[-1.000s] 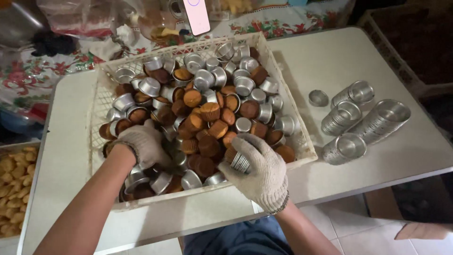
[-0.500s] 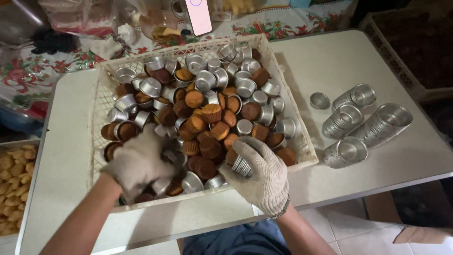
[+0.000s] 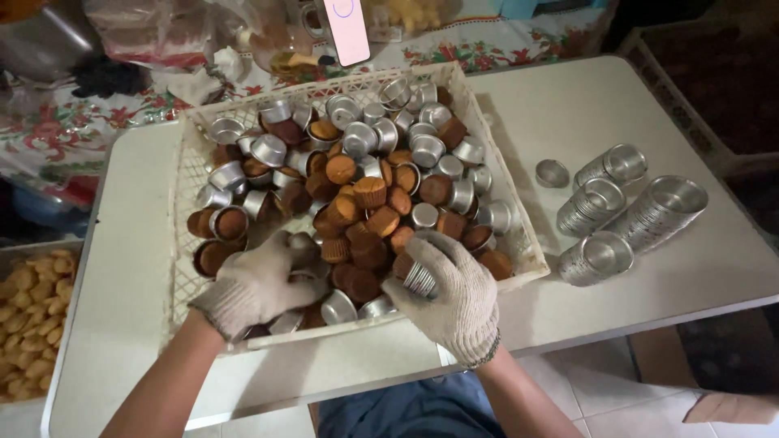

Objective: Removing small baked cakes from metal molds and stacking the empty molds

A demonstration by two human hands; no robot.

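Note:
A white lattice plastic crate (image 3: 182,174) on a white table holds several brown cupcakes (image 3: 370,193) and small metal baking cups (image 3: 357,138), some still filled. My gloved left hand (image 3: 260,284) reaches into the crate's near left part, its fingers curled over cups and cakes there. My gloved right hand (image 3: 450,292) is at the crate's near right edge, shut on a short stack of empty metal cups (image 3: 420,280).
Three long stacks of empty metal cups (image 3: 641,215) lie on the table to the crate's right, with a single cup (image 3: 552,173) beside them. A tray of pale pastries (image 3: 28,324) sits at the far left. A floral cloth and bags lie behind.
My left hand has slid right and nearer along the crate's front part, over the cups and cakes. My right hand keeps its stack of cups near the front edge.

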